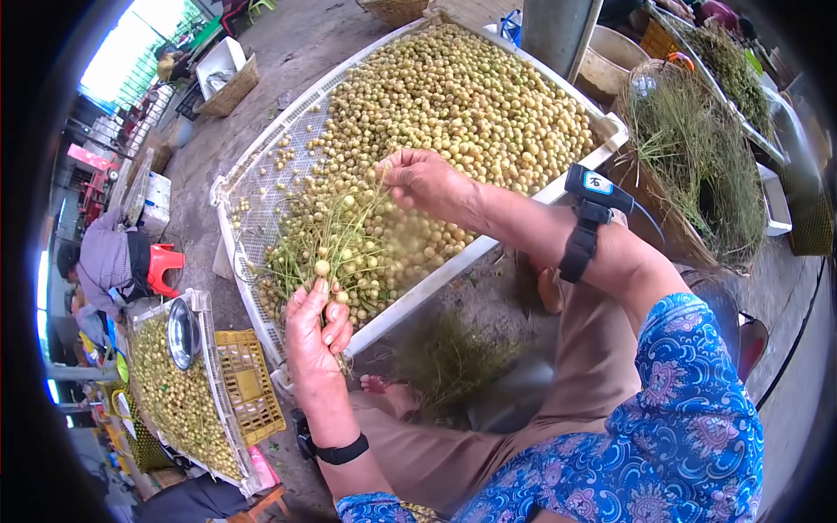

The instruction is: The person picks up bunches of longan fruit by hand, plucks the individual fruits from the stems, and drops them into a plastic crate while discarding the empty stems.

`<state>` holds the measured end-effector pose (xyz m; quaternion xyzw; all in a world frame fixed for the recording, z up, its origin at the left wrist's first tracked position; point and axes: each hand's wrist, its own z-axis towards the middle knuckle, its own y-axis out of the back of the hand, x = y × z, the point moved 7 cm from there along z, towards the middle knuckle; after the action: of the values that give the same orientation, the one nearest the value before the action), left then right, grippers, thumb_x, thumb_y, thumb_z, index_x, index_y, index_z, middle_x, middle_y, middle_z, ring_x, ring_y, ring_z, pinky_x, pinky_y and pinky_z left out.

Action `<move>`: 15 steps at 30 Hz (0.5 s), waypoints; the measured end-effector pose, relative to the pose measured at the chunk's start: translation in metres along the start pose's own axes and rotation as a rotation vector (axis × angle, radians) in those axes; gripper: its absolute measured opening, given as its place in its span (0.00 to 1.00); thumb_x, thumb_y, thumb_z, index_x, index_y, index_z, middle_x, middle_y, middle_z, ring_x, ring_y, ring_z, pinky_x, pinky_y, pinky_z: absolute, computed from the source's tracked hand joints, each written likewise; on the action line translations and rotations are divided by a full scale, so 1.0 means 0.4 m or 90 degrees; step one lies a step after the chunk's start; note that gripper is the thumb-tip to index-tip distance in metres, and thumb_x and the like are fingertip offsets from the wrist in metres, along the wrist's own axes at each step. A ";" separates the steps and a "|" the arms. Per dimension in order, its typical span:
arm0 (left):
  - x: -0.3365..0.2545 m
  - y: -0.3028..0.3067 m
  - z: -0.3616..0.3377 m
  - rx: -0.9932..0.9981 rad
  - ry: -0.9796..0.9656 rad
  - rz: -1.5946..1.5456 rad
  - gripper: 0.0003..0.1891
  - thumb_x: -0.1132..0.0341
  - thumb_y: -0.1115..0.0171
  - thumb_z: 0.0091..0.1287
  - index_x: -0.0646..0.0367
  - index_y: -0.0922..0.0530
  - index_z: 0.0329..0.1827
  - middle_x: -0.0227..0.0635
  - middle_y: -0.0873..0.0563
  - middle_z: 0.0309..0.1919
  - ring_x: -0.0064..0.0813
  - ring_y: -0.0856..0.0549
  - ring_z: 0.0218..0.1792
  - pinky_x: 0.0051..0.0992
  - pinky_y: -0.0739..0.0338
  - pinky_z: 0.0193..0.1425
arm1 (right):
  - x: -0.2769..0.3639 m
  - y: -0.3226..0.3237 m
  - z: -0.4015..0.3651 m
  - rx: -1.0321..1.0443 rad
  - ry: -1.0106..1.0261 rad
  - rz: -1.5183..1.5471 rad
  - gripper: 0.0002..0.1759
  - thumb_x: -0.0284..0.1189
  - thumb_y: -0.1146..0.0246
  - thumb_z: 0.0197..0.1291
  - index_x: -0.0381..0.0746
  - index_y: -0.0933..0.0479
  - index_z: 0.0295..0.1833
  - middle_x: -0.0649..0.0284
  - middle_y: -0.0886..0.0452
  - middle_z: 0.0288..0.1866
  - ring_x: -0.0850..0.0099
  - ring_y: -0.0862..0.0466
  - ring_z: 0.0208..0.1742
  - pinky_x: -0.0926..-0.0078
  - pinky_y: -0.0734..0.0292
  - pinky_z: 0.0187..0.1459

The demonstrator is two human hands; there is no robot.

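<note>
A splayed bunch of thin green stems, studded with small round yellow-green fruits, is held upright above a fruit-filled tray.

Off to the right we've got a wicker basket stuffed with bare green stems, and a loose pile of stems on the ground. Down left there's a yellow crate beside a smaller tray of fruit with a metal bowl on it. There's also a red stool next to a crouching person.
</note>
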<state>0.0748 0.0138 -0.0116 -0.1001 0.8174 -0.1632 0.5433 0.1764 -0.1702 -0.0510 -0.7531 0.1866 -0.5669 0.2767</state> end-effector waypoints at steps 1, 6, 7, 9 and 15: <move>0.000 -0.001 0.001 0.002 0.002 0.003 0.09 0.64 0.47 0.63 0.62 0.27 0.34 0.26 0.30 0.15 0.11 0.41 0.07 0.12 0.52 0.05 | 0.003 0.000 0.002 0.009 0.010 0.005 0.05 0.18 0.44 0.53 0.36 0.33 0.30 0.64 0.28 0.20 0.80 0.30 0.14 0.85 0.36 0.12; 0.007 -0.004 0.006 0.041 0.007 -0.023 0.08 0.64 0.48 0.63 0.61 0.27 0.34 0.26 0.30 0.15 0.10 0.41 0.06 0.12 0.52 0.05 | 0.056 -0.012 -0.015 0.036 0.088 -0.267 0.02 0.22 0.43 0.55 0.36 0.31 0.33 0.66 0.27 0.22 0.82 0.30 0.16 0.86 0.37 0.14; 0.007 -0.006 0.006 0.051 0.007 -0.020 0.08 0.64 0.48 0.63 0.61 0.27 0.34 0.26 0.31 0.15 0.10 0.41 0.06 0.11 0.52 0.05 | 0.084 -0.028 -0.022 0.040 0.168 -0.525 0.03 0.25 0.43 0.56 0.36 0.29 0.35 0.68 0.27 0.22 0.83 0.31 0.17 0.88 0.38 0.15; 0.002 0.001 0.007 0.045 0.008 -0.023 0.08 0.65 0.48 0.63 0.62 0.27 0.34 0.27 0.30 0.14 0.11 0.41 0.06 0.12 0.51 0.05 | 0.078 -0.005 -0.001 0.064 0.103 -0.484 0.04 0.26 0.43 0.56 0.37 0.29 0.35 0.68 0.27 0.22 0.85 0.34 0.14 0.87 0.42 0.11; 0.012 -0.005 0.002 0.067 0.027 -0.040 0.09 0.65 0.50 0.64 0.62 0.28 0.33 0.28 0.31 0.14 0.11 0.40 0.06 0.12 0.50 0.05 | 0.047 -0.004 0.002 0.223 -0.134 0.031 0.05 0.26 0.43 0.57 0.38 0.32 0.33 0.63 0.27 0.24 0.87 0.36 0.11 0.92 0.49 0.07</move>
<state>0.0736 0.0101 -0.0153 -0.0940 0.8155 -0.2250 0.5249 0.1827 -0.1799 -0.0359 -0.7438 0.0736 -0.5021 0.4350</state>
